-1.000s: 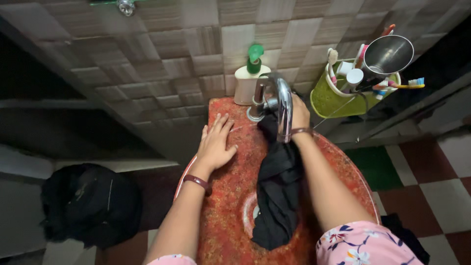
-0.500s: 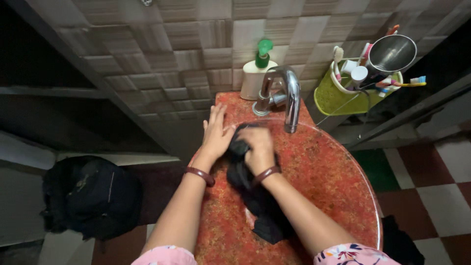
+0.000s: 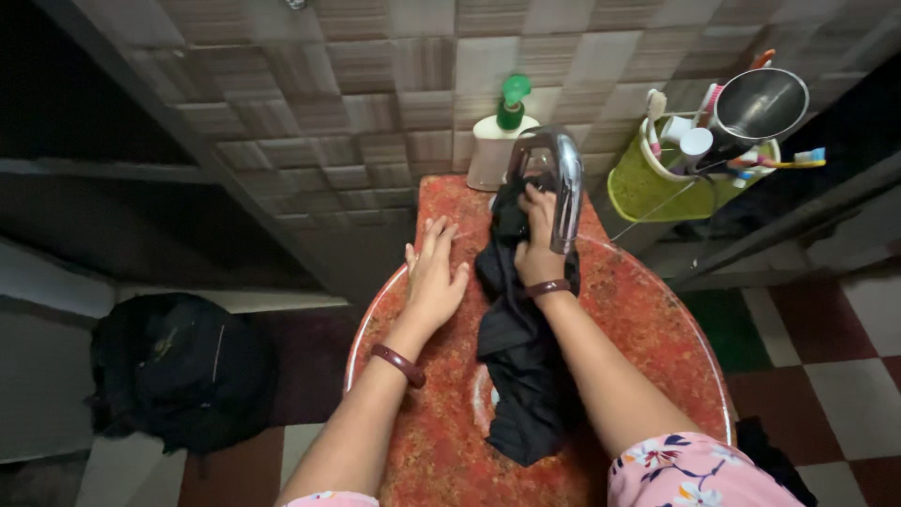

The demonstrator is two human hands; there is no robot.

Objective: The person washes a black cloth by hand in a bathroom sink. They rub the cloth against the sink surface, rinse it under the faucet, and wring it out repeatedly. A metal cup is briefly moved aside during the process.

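Right hand [image 3: 538, 246] clenched on black cloth [image 3: 522, 357], pressing it against chrome tap [image 3: 556, 178] at upper centre of frame; rest of cloth hangs down into red speckled basin [image 3: 648, 319]. Left hand [image 3: 435, 277] flat, fingers spread, grasping nothing, resting on basin rim left of cloth. Judgement: wipe goes best with cloth bunched tight, firm pressure round spout, left hand bracing. Soap dispenser [image 3: 496, 141] behind tap, green toothbrush holder [image 3: 657, 183] upper right

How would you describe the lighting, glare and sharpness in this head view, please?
Head view: dim and warm; bright glare streaks down the chrome tap; the black cloth loses its folds in shadow; the left side and the black backpack are murky; wall tiles bow from wide-angle distortion; both hands look reasonably sharp.
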